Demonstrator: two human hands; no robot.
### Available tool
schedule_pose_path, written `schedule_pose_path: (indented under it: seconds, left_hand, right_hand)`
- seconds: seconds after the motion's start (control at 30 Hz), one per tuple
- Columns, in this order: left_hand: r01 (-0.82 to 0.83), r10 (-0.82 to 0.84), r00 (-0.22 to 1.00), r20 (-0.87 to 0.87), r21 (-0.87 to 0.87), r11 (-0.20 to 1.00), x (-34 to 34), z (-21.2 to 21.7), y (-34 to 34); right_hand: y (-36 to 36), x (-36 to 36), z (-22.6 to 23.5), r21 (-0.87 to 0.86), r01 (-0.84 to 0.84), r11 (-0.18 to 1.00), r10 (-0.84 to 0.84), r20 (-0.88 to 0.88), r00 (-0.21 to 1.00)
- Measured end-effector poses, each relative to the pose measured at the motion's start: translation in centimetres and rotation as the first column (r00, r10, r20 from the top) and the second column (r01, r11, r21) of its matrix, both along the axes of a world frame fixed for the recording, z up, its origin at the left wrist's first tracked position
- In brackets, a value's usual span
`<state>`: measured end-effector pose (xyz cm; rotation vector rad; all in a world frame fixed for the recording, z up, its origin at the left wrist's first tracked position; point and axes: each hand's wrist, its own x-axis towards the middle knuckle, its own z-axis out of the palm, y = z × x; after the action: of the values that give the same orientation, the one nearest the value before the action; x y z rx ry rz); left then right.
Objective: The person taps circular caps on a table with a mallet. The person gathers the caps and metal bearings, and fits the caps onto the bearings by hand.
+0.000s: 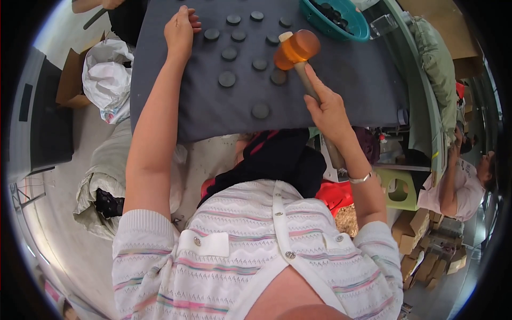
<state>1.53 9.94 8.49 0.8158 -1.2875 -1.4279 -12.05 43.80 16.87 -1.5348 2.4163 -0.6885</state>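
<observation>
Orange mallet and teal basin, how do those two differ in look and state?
The orange mallet has a see-through head on a long handle; the teal basin is a wide, open bowl. The mallet is gripped in the right hand; the basin is unheld, with dark pieces inside. Both stand out brightly against the dark grey tabletop.

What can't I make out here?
Head view:
Amber mallet: middle of its handle, hidden by the right hand.
Left hand: palm, hidden by its back.
Teal bowl: far side, cut off by the top edge.
Dark pieces inside: too small and jumbled to count.
</observation>
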Motion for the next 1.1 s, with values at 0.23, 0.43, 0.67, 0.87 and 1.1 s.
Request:
schedule_pose_path:
  seconds: [0.23,0.43,0.67,0.87,1.1]
  left_hand:
    - [0.006,-0.006,1.000,-0.012,-0.003,1.000,0.0,-0.3,-0.1]
    - [0.005,-0.004,1.000,-0.018,0.025,1.000,0.1,-0.2,-0.2]
    - [0.005,-0.005,1.000,-0.011,0.008,1.000,0.0,-0.2,-0.4]
    - [0.014,-0.012,0.999,-0.038,0.059,0.998,0.3,-0.1,-0.5]
    - [-0.003,0.005,1.000,-0.028,0.064,0.998,-0.1,0.2,-0.4]
  right_hand:
    - [0.7,-1.5,0.0,-0.259,-0.054,0.964,0.071,0.056,0.996]
    - [-0.8,-1.2,0.0,-0.174,-0.057,0.983,0.066,0.048,0.997]
    - [-1.1,-2.9,1.9,-0.234,0.039,0.972,-0.044,-0.017,0.999]
    - [-1.8,-4.5,-0.1,-0.166,0.094,0.982,-0.064,0.178,0.982]
    - [-1.0,-4.4,-0.3,-0.074,0.054,0.996,-0.061,-0.087,0.994]
